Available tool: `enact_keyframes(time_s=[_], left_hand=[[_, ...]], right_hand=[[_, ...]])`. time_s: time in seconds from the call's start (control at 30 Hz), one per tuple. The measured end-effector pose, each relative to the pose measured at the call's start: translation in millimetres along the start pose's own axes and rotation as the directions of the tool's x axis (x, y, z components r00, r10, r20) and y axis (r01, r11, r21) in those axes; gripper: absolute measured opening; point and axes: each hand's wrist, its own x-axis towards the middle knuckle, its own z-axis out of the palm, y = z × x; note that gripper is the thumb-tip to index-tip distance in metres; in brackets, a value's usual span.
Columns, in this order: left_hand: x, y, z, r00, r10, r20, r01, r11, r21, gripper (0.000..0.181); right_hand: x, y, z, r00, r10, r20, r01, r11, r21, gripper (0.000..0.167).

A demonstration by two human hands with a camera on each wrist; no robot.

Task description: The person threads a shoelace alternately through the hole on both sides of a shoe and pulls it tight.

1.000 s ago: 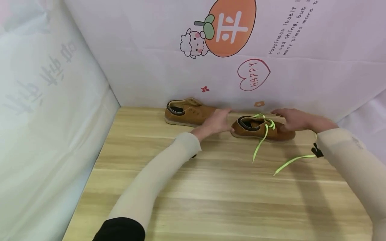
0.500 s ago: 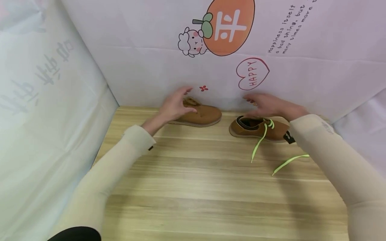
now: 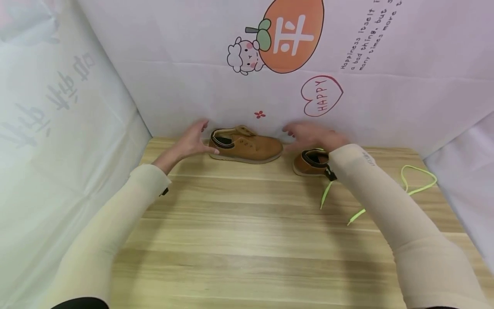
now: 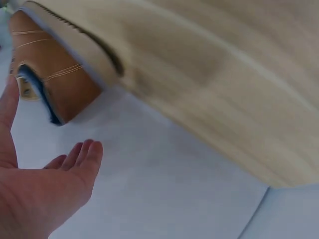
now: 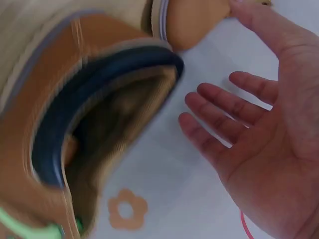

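The left hand's (image 3: pixel 191 142) fingers are standing wide of the thumb, holding nothing, around the heel of a tan leather shoe with bare eyelets (image 3: pixel 258 149); whether they are touching is unclear. The right hand (image 3: pixel 306 135) is hovering by its toe, wide-fingered, gripping nothing. This shoe is lying along a white printed wall (image 3: pixel 173 94) on pale wood-grain boards (image 3: pixel 251 223). If the right arm were dipping, its cream sleeve (image 3: pixel 382 197) could be knocking the second tan shoe (image 3: pixel 302 166), whose front it is hiding, or dragging the partly covered lime-green flat lace (image 3: pixel 356 216).
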Motion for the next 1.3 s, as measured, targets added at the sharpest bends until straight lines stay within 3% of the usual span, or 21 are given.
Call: enact_keyframes(time_s=[0.23,0.47,0.6,0.87,1.1,1.3], left_hand=[[5.3,-19.6,11.0,0.999,-0.032,0.044,0.033,0.999,-0.03,0.117],[11.0,-34.4,20.6,0.997,-0.056,0.045,0.058,0.997,-0.055,0.113],[14.1,-40.5,26.7,0.998,-0.045,0.05,0.048,0.997,-0.066,0.109],[27.8,-42.0,40.2,0.999,0.031,0.029,-0.029,0.999,-0.039,0.096],[32.6,-40.5,48.8,1.0,0.022,0.005,-0.022,0.999,-0.039,0.093],[29.0,-38.6,50.0,1.0,0.02,-0.014,-0.021,0.998,-0.066,0.093]], right_hand=[[21.0,-5,24,0.999,0.05,0.022,-0.051,0.998,0.048,0.083],[37.7,-12,42,0.997,0.069,0.036,-0.068,0.997,-0.026,0.071],[43.9,-22,51,0.996,0.084,0.027,-0.082,0.995,-0.055,0.078],[53.1,-29,62,0.985,0.173,0.01,-0.172,0.985,-0.023,0.094],[54.3,-31,69,0.979,0.203,-0.022,-0.203,0.979,0.008,0.096],[53.4,-30,71,0.981,0.188,-0.047,-0.188,0.982,-0.006,0.095]])
